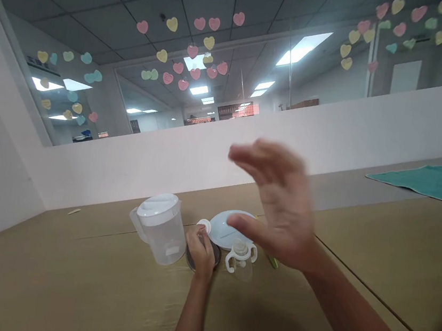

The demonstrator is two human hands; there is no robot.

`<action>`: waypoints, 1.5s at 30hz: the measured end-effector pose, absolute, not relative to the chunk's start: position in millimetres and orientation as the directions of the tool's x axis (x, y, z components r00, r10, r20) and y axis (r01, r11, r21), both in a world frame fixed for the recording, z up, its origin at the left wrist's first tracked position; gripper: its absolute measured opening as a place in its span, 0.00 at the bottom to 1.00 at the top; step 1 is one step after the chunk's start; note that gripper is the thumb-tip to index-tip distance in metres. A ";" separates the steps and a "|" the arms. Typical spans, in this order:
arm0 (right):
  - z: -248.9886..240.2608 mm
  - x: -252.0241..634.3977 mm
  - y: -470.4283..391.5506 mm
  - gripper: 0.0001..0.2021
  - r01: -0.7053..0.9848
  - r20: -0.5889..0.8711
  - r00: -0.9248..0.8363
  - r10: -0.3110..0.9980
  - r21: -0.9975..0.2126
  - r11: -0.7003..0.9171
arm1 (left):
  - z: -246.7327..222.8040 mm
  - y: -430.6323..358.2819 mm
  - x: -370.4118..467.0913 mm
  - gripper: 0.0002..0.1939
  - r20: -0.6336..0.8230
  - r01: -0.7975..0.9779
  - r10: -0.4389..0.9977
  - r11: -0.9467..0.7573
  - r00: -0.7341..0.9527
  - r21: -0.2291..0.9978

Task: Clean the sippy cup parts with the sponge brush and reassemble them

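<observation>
the left hand [201,251] has its fingers curled in around a small white round piece [205,224], over a dark round plate [217,255] on the surface [109,286]. the right hand [283,211] is raised and blurred, fingers spread wide from the thumb, holding nothing. below it stands a clear cup [242,267] with two white handles, near a pale blue dish [223,228]. a lidded clear pitcher [164,234] stands left of the left hand.
</observation>
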State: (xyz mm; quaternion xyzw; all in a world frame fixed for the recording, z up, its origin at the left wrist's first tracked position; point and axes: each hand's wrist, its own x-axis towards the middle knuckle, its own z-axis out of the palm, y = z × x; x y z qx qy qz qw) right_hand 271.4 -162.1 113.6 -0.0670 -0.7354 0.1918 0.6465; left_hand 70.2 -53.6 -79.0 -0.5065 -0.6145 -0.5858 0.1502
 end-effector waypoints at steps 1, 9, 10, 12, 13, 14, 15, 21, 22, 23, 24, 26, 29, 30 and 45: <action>103.1 265.8 -148.2 0.31 -0.109 0.921 -0.159 0.355 -0.374 0.921 | -75.6 -57.2 76.7 0.10 0.816 0.795 0.400 -0.275 -0.417 0.541; 8.9 226.0 -48.2 0.20 -0.098 0.557 -0.377 0.740 -0.819 0.566 | -38.1 -76.4 126.4 0.03 0.919 0.607 0.285 -0.690 -0.273 0.394; 4.2 224.6 -43.3 0.20 -0.154 0.517 -0.370 0.772 -0.854 0.498 | -34.6 -77.0 128.6 0.03 0.905 0.587 0.329 -0.689 -0.268 0.424; -0.6 224.2 -36.0 0.20 -0.240 0.454 -0.343 0.822 -0.889 0.391 | -29.3 -78.4 130.6 0.06 0.873 0.574 0.419 -0.663 -0.247 0.481; -1.5 224.9 -32.8 0.20 -0.263 0.439 -0.319 0.840 -0.893 0.366 | -27.4 -79.5 130.8 0.08 0.860 0.580 0.455 -0.645 -0.230 0.497; -2.0 225.9 -29.8 0.19 -0.271 0.437 -0.288 0.852 -0.891 0.365 | -26.0 -80.8 130.7 0.10 0.851 0.592 0.482 -0.631 -0.208 0.502; -2.2 227.1 -26.8 0.19 -0.265 0.446 -0.252 0.859 -0.885 0.382 | -25.0 -82.3 130.2 0.11 0.847 0.605 0.499 -0.622 -0.182 0.496; -6.8 235.2 -13.5 0.17 -0.065 0.567 -0.229 0.791 -0.820 0.569 | -24.8 -86.8 122.9 0.13 0.822 0.643 0.562 -0.596 -0.093 0.480; -8.4 236.1 -12.1 0.17 -0.039 0.583 -0.240 0.776 -0.804 0.593 | -25.2 -85.9 121.1 0.13 0.815 0.645 0.574 -0.597 -0.073 0.478; -10.2 236.9 -10.6 0.17 -0.019 0.596 -0.248 0.764 -0.791 0.611 | -25.7 -84.6 119.0 0.12 0.812 0.646 0.582 -0.600 -0.053 0.472; -12.5 237.6 -8.9 0.17 -0.007 0.602 -0.254 0.757 -0.783 0.621 | -26.2 -83.0 116.7 0.11 0.809 0.647 0.586 -0.603 -0.038 0.467; -18.5 239.6 -4.6 0.17 -0.004 0.588 -0.265 0.764 -0.793 0.609 | -28.7 -79.6 110.8 0.07 0.801 0.660 0.599 -0.593 -0.023 0.462; -32.3 244.7 3.4 0.18 -0.068 0.521 -0.229 0.822 -0.851 0.520 | -41.0 -76.3 99.6 0.13 0.773 0.691 0.634 -0.572 0.031 0.442; -38.0 246.7 5.7 0.19 -0.105 0.507 -0.203 0.838 -0.862 0.496 | -48.5 -75.7 96.0 0.17 0.764 0.704 0.642 -0.572 0.065 0.421; -89.6 239.9 -12.4 0.12 0.003 0.732 0.041 0.680 -0.680 0.733 | -117.6 -75.4 109.4 0.23 0.765 0.845 0.620 -0.494 0.175 0.207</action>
